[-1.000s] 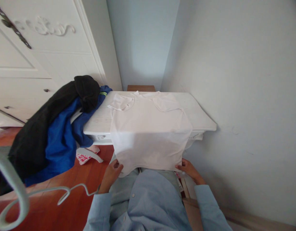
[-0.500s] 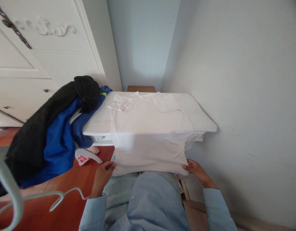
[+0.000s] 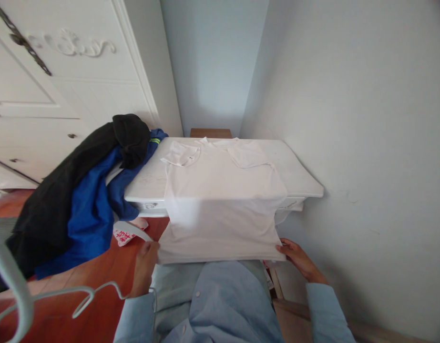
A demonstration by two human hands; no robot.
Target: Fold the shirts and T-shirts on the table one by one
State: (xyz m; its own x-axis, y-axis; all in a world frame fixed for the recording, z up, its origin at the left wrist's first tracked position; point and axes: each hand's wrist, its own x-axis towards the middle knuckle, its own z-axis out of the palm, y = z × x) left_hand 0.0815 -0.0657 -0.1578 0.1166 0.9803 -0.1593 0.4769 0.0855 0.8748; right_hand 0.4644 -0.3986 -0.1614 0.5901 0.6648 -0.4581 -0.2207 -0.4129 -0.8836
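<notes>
A white T-shirt (image 3: 223,190) lies spread face up on a white table (image 3: 298,178), collar at the far edge and both sleeves folded inward over the body. Its lower half hangs over the near edge toward my lap. My left hand (image 3: 146,264) pinches the hem at its left corner. At the opposite corner, my right hand (image 3: 296,257) grips the hem between thumb and fingers. Between the two hands the hem is stretched in a nearly straight line.
Black and blue garments (image 3: 89,190) drape over the table's left end. A white wardrobe (image 3: 98,81) stands behind them, and a grey wall (image 3: 366,143) borders the right. At lower left, a pale curved metal frame (image 3: 17,290) rises above the reddish wooden floor (image 3: 98,305).
My left hand has moved outward to the left and my right hand slightly to the right. The hem between them is now pulled wider and tauter.
</notes>
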